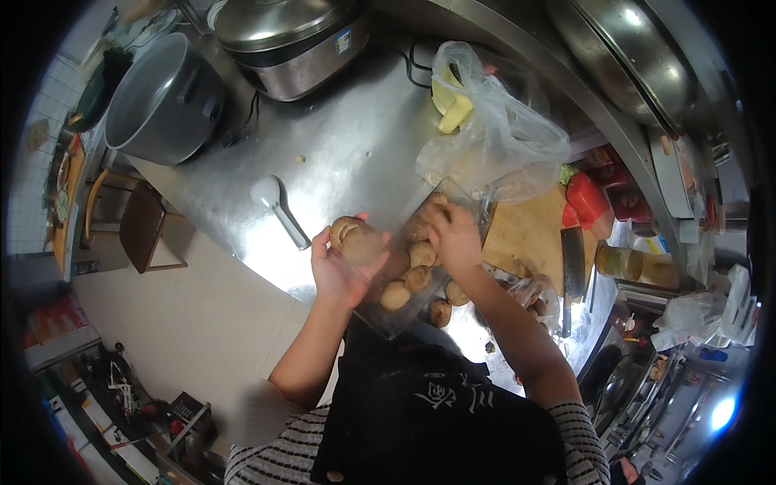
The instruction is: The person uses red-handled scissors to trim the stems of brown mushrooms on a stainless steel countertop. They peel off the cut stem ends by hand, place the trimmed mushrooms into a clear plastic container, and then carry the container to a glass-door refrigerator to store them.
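Observation:
Round brown mushroom caps rest in my left hand, palm up, left of a clear rectangular tray. My right hand reaches over the tray's far part, its fingers on a brown mushroom cap. Several more caps, such as one pale brown mushroom, lie in the tray. Two loose mushrooms sit on the steel counter just right of it. A plastic bag with dark pieces in it lies partly behind my right forearm.
A white-headed spoon lies left on the steel counter. Beyond stand a deep grey pot and a large cooker. A clear plastic bag is at back right, near a wooden cutting board with a dark-bladed cleaver.

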The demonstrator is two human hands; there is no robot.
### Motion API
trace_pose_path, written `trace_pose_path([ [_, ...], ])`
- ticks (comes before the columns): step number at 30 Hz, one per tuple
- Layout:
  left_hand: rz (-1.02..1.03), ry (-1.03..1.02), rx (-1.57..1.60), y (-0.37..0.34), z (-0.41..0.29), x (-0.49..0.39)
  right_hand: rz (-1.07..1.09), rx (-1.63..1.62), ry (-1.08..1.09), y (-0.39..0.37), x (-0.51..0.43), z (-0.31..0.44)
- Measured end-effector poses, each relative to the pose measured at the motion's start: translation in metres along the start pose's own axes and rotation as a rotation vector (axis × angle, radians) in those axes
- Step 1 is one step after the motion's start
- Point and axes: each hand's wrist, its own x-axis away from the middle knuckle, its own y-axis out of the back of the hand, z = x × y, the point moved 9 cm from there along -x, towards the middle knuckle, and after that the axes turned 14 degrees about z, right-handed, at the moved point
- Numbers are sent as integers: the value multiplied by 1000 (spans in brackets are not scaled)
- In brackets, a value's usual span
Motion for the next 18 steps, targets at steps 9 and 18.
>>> trace_pose_path([
  [9, -9, 46, 4, -7, 7, -1, 135, -50, 57, 8, 21, 23],
  [18, -212, 53, -267, 8, 46, 7, 318, -1231, 60, 15, 56, 47],
])
